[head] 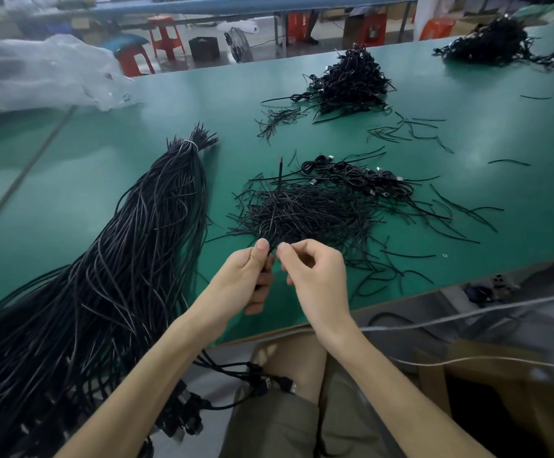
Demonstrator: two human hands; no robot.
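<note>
Cable [280, 173] stands near the table edge [401, 293], clamped in left grip [247, 276]; right grip [317, 276] curled beside it, hold unclear

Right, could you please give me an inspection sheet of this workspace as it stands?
Surface: green table mat, flat, with glare patches.
Job's things: black cable with a red tip, rising from the hands; pile of short black wire pieces behind it.
Clutter: stray wire pieces; clear plastic bag.
Grippers: left hand grips the black cable; right hand pinches it alongside.
Cables: tied long-cable bundle; coiled USB cables; farther cable heap.
Surroundings: red stools, floor fan.
</note>
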